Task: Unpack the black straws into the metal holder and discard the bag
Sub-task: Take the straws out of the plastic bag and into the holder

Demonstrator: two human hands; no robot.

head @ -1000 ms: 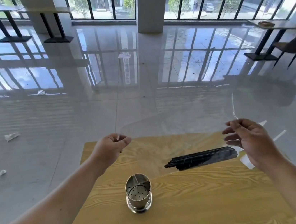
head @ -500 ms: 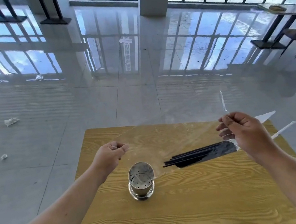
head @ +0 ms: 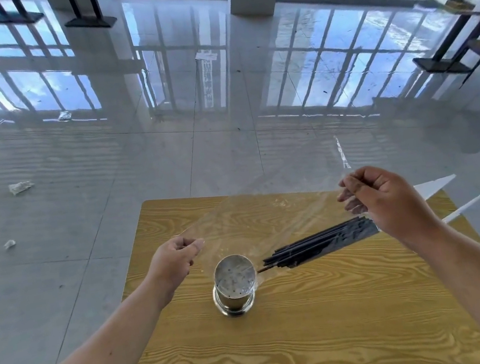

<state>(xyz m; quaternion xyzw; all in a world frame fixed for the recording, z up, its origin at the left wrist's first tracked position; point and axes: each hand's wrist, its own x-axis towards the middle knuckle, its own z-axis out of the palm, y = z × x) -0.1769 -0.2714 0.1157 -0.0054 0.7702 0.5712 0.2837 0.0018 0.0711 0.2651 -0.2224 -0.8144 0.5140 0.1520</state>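
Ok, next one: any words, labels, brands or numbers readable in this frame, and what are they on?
None can be read.
clear bag, pinched by the left hand and the right hand: no print shows.
metal holder: no marking shows.
floor reflection: a tall strip with dark marks like a sign, too blurred to read.

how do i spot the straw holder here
Find the wood table in the tiled hall. Near its middle stands the holder, just left of the straws in the clear bag. It is the only shiny metal cup, upright, with holes in its bottom.
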